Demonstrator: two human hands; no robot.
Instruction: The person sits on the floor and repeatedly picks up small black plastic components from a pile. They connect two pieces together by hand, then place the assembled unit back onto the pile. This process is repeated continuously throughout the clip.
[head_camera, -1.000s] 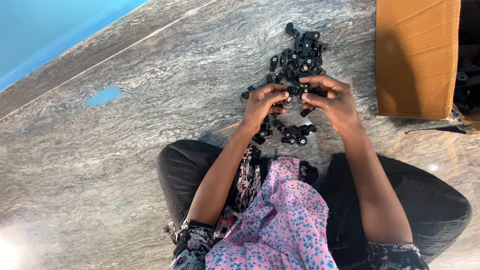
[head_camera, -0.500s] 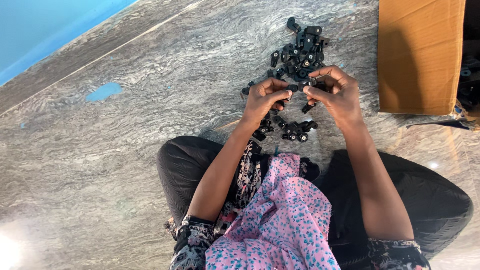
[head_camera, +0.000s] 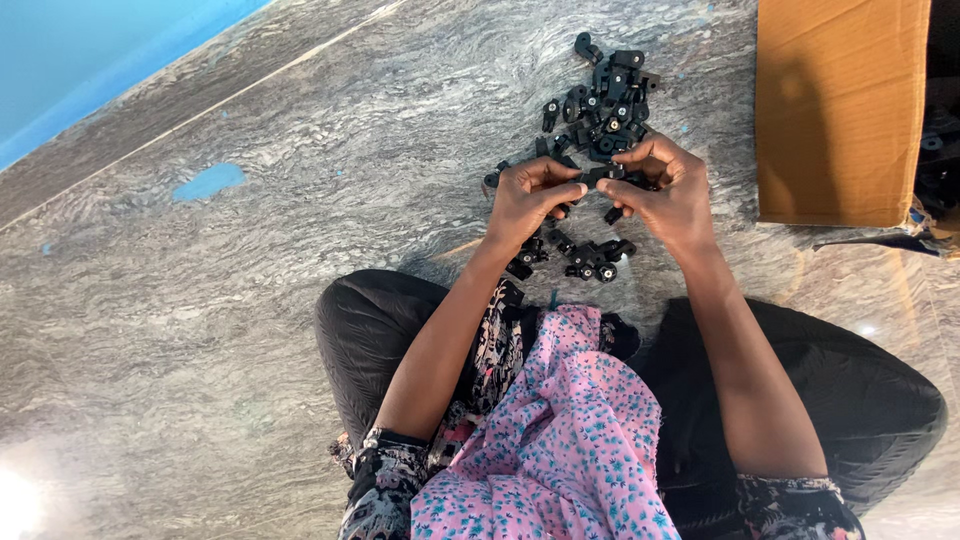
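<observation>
Your left hand and right hand pinch one small black part between them, just over the black parts pile. Brown cardboard box sits right, near the pile. Hands barely shifted from half a second back. Grey marble floor is open leftward.

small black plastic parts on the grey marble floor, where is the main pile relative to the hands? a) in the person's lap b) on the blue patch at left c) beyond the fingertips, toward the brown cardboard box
c: the pile of small black plastic parts lies on the grey marble floor just past the left hand and right hand, left of the brown cardboard box.
</observation>
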